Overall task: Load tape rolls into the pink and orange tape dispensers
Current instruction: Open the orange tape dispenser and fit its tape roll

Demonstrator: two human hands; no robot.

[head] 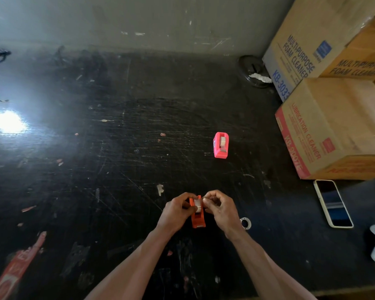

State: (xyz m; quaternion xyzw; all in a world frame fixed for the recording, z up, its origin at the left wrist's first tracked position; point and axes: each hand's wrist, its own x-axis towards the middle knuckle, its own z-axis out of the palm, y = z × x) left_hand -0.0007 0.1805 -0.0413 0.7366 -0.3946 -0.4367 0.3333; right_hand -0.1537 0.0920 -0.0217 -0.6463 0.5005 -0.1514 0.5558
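We pinch the tape roll (pixel 197 205) from both sides, left hand (pixel 178 210) and right hand (pixel 218 210), seating it in the orange dispenser (pixel 197 220), whose long axis points toward us. The pink dispenser (pixel 221 145), already loaded, stands well beyond, right.

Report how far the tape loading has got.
Done: the pink plastic tape dispenser stands alone on the black table with a roll seated in it. In hand: left hand and right hand press a clear tape roll into the orange plastic dispenser. Left: finishing that seating.
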